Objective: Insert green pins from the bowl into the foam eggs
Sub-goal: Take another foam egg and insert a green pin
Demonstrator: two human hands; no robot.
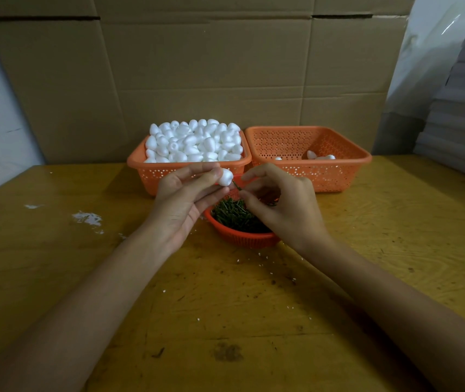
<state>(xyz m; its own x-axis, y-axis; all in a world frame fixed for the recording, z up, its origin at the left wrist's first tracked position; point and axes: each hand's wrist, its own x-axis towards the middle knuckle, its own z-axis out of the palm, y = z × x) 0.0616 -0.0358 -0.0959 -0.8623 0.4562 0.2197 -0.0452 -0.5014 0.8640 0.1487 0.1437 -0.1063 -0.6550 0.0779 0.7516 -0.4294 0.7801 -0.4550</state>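
Observation:
My left hand pinches a white foam egg between thumb and fingertips above the bowl. My right hand pinches a green pin whose tip touches the egg's right side. Below both hands sits a round orange bowl holding a pile of green pins. A left orange basket behind is heaped with foam eggs. The right orange basket holds a few eggs.
The wooden table carries white foam crumbs at the left and small flecks near the bowl. Cardboard sheets stand behind the baskets. A stack of grey boards rises at the right edge.

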